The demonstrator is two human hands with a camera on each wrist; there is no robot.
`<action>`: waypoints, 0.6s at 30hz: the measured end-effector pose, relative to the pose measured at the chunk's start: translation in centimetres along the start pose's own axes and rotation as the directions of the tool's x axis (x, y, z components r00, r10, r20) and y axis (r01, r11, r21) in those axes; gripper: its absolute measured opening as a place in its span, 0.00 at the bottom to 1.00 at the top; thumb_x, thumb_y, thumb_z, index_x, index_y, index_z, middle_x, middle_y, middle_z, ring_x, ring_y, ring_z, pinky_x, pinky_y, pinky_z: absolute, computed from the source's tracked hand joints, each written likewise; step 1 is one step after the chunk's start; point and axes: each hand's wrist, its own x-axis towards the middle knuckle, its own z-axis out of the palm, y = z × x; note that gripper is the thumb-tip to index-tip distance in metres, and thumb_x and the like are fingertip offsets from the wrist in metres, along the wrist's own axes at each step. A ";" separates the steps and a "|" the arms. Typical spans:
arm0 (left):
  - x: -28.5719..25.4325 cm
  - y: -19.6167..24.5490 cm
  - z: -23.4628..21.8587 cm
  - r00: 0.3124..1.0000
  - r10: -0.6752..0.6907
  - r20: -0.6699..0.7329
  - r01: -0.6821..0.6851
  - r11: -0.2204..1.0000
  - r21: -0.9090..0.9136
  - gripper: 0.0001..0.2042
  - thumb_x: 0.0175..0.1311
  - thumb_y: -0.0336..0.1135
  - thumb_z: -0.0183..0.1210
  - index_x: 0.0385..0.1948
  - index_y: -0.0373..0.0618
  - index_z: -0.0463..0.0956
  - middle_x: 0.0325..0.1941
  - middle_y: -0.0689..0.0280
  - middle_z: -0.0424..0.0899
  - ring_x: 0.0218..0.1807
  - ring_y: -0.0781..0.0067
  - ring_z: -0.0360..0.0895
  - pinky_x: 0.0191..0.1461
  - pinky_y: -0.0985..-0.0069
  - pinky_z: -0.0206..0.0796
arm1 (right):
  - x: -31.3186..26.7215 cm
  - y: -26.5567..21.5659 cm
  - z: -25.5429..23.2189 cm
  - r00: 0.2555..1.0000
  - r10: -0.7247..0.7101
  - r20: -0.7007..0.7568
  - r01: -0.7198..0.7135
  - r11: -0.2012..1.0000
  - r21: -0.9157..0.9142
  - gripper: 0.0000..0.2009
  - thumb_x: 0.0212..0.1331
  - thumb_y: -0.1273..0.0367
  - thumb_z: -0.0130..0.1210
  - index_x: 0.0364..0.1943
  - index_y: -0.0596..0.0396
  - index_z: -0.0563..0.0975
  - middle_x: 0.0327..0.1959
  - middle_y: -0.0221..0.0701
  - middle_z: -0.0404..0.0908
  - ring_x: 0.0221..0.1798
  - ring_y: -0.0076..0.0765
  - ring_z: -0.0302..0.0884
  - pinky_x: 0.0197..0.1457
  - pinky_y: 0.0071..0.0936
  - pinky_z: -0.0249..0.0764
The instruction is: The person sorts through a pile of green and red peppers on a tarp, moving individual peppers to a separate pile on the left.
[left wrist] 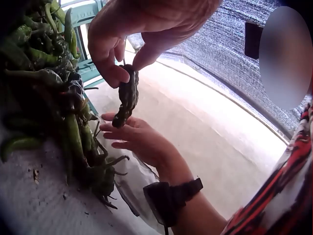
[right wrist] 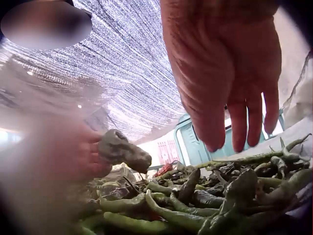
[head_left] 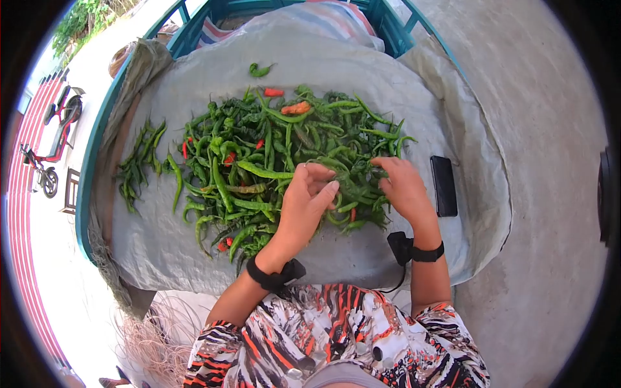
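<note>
My left hand (head_left: 303,205) pinches a wrinkled dark green chili pepper (left wrist: 127,96) between thumb and fingertips. In the left wrist view the pepper hangs down from the fingers; in the right wrist view it shows above the heap, beside the blurred left hand (right wrist: 68,152). A little to the right, my right hand (head_left: 406,187) hovers over the pile's edge, holding nothing. Its fingers (right wrist: 238,125) extend fairly straight, pointing down in the right wrist view. Below both hands spreads a heap of green chili peppers (head_left: 223,184) with a few red ones among them.
A grey sheet (head_left: 194,77) lines the bed of a teal cart (head_left: 83,213). A black phone (head_left: 444,186) lies at the right. A smaller group of peppers (head_left: 140,155) sits at the left, and one green pepper (head_left: 260,70) lies beyond the heap. Striped cloth (head_left: 323,22) is at the back.
</note>
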 end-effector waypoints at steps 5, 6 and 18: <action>0.0 -1.5 0.1 0.989 0.141 -0.037 -0.133 0.978 0.161 0.22 0.70 0.29 0.58 0.64 0.41 0.64 0.57 0.55 0.76 0.52 0.72 0.78 0.51 0.75 0.72 | -1.0 2.1 2.4 0.999 -0.017 0.030 0.020 0.993 -0.117 0.18 0.49 0.80 0.56 0.46 0.50 0.80 0.44 0.32 0.82 0.49 0.49 0.76 0.49 0.44 0.72; -0.2 -1.3 -0.1 0.988 0.153 -0.034 -0.141 0.963 0.228 0.23 0.70 0.29 0.58 0.64 0.42 0.64 0.57 0.55 0.76 0.52 0.72 0.78 0.52 0.75 0.72 | -0.9 1.7 1.8 1.000 -0.013 0.021 0.016 0.994 -0.104 0.18 0.49 0.80 0.56 0.46 0.50 0.80 0.44 0.32 0.83 0.49 0.48 0.76 0.49 0.43 0.73; -3.5 3.0 -6.8 0.943 0.331 0.032 -0.240 0.611 0.754 0.16 0.60 0.23 0.60 0.51 0.42 0.77 0.53 0.62 0.79 0.58 0.61 0.74 0.60 0.68 0.67 | -0.1 -2.4 -1.3 0.976 0.056 -0.212 -0.029 0.991 0.132 0.18 0.54 0.73 0.63 0.51 0.50 0.78 0.47 0.37 0.80 0.50 0.48 0.78 0.52 0.39 0.74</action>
